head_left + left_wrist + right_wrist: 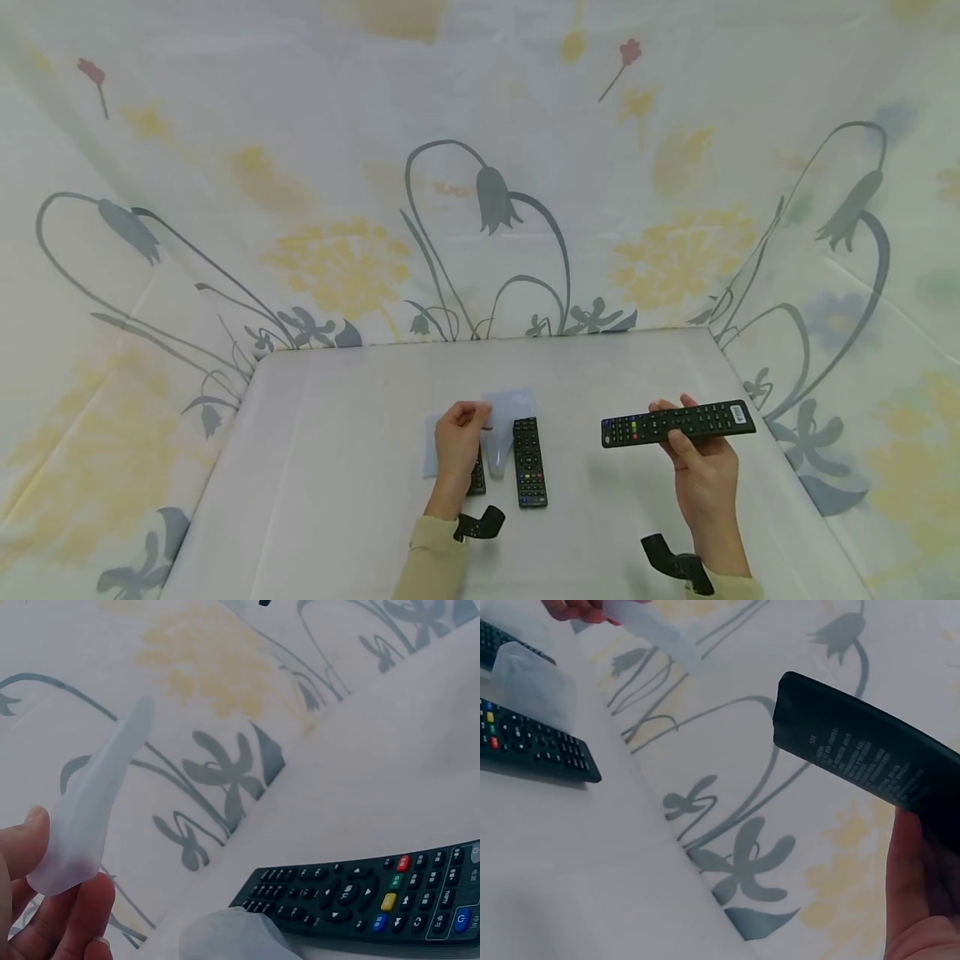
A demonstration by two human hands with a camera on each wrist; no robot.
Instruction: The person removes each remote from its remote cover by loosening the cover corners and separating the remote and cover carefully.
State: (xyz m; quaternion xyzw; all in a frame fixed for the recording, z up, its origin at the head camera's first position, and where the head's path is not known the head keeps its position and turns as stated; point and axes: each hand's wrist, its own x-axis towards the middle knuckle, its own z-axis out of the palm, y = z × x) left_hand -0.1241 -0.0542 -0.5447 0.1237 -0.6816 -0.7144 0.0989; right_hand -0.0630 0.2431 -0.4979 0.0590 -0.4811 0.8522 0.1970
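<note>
My left hand (459, 446) pinches a translucent plastic sleeve (94, 802) between thumb and fingers, raised above the white table. A black remote control (678, 423) is gripped in my right hand (705, 475), thumb on its button side. Its back, with pale printed text, faces the right wrist view. Another remote control (530, 462) lies buttons up just right of my left hand. Partly hidden behind that hand is one more remote control (477, 475). Between these two lies a second translucent sleeve (532, 682).
A bluish plastic piece (430, 450) shows at the left side of my left hand. The white tabletop (337, 500) ends at a flower-patterned cloth (480, 275) along its back and sides. Each wrist carries a black camera mount (480, 523).
</note>
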